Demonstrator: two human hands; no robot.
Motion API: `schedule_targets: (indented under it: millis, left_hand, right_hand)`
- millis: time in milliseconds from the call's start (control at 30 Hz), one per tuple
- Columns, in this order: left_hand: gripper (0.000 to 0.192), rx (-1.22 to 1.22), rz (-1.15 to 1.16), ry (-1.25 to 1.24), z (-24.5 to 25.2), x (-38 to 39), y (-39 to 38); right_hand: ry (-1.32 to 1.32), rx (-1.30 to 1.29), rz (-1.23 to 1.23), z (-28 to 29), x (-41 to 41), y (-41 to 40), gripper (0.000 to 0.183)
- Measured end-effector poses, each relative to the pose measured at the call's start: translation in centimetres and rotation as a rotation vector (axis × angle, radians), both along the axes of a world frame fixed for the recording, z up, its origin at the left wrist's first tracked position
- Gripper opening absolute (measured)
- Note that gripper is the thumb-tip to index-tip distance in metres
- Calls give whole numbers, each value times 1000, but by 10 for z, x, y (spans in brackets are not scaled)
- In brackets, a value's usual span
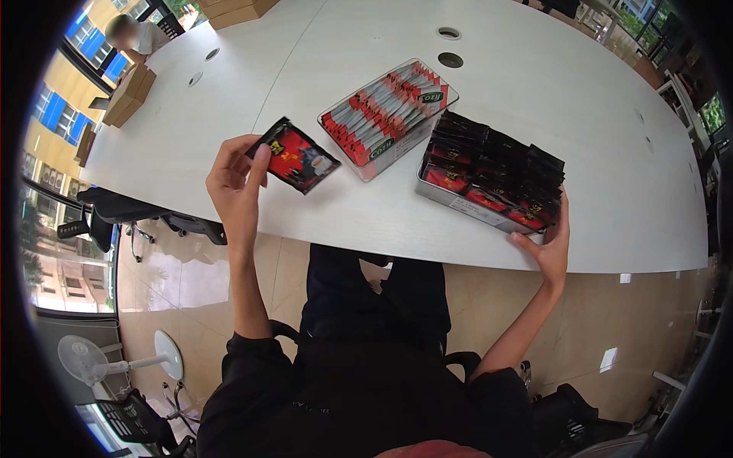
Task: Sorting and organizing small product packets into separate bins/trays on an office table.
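Note:
My left hand [240, 177] pinches a black and red coffee sachet [300, 157] by its left end, above the white table. My right hand [550, 237] holds the near right corner of a clear plastic box [461, 205], thumb on the front and fingers round the side. Rows of black and red sachets [487, 166] fill that box and rise above its rim. Behind and left of it, close by, a second clear box [389, 160] lies at a slant, filled with red and white stick packets [383, 109] that bear the Cozy brand.
Cable holes [448, 33] pierce the white table [618, 189]. Cardboard boxes [129, 94] stand at the far left edge, where a person [134, 37] sits. Another cardboard box [237, 11] is at the top. Office chairs and a white fan [83, 359] are on the floor.

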State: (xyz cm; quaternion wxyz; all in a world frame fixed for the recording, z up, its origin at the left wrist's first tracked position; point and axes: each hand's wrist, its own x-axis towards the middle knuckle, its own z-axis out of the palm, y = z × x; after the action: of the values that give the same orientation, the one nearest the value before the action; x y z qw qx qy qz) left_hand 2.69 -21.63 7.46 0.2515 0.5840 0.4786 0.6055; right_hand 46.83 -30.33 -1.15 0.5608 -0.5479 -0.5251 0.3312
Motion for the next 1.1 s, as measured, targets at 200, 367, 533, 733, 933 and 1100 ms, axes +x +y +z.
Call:
schedule_targets:
  millis: [200,367,533,733,933,1100]
  left_hand:
    - [17,102,-249,9,28,73,-18]
    - [20,416,-266,367,21,120,8]
    - [18,358,-396,514,14,136,10]
    - [21,322,-352,746,2,136,13]
    - [34,542,-296,989,16,136,18]
    - [33,543,-285,1042,13,133,21]
  right_hand:
    - [-20,23,8,2,0,7,123]
    - [-1,16,9,5,-4,9,123]
    - [-33,12,-11,1,-1,4,124]
    - [-23,13,-3,2,-2,5,125]
    - [-18,8,-11,1,-1,5,125]
    - [-28,9,-8,2,-2,5,125]
